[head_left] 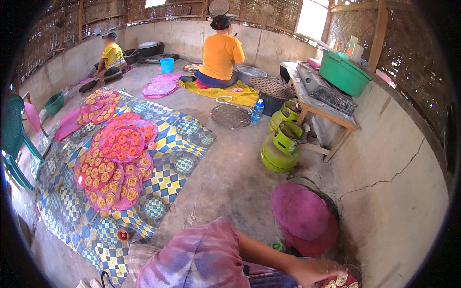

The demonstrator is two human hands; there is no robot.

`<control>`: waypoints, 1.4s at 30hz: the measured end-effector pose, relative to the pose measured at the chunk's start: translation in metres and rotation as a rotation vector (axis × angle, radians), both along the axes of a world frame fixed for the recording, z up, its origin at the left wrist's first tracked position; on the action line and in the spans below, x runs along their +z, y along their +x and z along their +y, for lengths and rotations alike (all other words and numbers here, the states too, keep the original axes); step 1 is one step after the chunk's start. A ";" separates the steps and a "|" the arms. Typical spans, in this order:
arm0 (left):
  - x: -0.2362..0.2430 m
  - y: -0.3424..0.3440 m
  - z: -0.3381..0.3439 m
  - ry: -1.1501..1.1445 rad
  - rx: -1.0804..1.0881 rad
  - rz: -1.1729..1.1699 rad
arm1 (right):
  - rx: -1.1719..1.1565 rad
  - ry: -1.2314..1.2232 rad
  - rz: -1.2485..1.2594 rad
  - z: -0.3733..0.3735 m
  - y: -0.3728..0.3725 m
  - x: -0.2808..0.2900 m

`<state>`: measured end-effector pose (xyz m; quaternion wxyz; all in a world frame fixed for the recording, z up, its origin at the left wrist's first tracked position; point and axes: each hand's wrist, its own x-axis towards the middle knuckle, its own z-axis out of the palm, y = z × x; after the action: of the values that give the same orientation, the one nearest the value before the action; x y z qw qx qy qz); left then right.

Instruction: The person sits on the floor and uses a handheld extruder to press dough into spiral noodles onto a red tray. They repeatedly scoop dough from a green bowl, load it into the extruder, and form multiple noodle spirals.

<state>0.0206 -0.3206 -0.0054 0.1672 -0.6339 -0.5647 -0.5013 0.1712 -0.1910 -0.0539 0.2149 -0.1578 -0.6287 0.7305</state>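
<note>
My left arm, in a purple tie-dye sleeve (192, 257), stretches along the lower edge toward the right. At its end, my left hand (314, 272) is over or beside a round red mat (356, 273) that bears pale coiled noodle-like pieces (341, 279). Its fingers are smeared, and the picture's edge cuts off part of the mat. Just beyond the hand lie round magenta mats (303, 216), stacked on the floor by the wall. A small green object (277, 246) is beside them. My right hand is out of sight.
A checked floor sheet (168, 185) carries pink round mats with yellow coils (98, 174) and orange coils (126, 144). Green gas cylinders (281, 152) stand by a wooden table (331, 117) holding a stove and a green basin (342, 72). A person in orange (222, 55) and another in yellow (113, 55) sit farther back.
</note>
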 end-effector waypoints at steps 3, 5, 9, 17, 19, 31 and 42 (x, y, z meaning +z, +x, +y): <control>0.005 0.029 0.012 -0.054 -0.176 -0.038 | -0.001 0.038 -0.018 0.003 0.000 0.003; -0.009 0.044 0.020 -0.080 -0.278 -0.146 | -0.011 0.065 -0.033 0.007 0.001 0.004; -0.039 0.057 0.027 -0.100 -0.495 -0.531 | -0.076 0.148 -0.060 0.023 0.023 0.009; 0.002 0.059 0.009 -0.910 -1.092 -0.929 | -0.173 0.660 -0.351 0.055 0.097 0.069; 0.022 0.064 0.015 -1.170 -1.491 -1.245 | 0.009 0.775 -0.301 0.056 0.081 0.101; 0.127 0.056 0.084 -1.422 -0.902 -0.161 | -0.156 1.229 0.131 -0.006 0.062 0.253; 0.032 -0.001 0.071 -0.626 -0.486 -0.563 | -1.052 0.319 0.762 0.070 0.198 0.213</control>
<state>0.0198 -0.2499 0.0268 -0.3127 -0.6069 -0.5473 -0.4841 0.3688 -0.1205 0.1591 0.7704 -0.1406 -0.4482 0.4310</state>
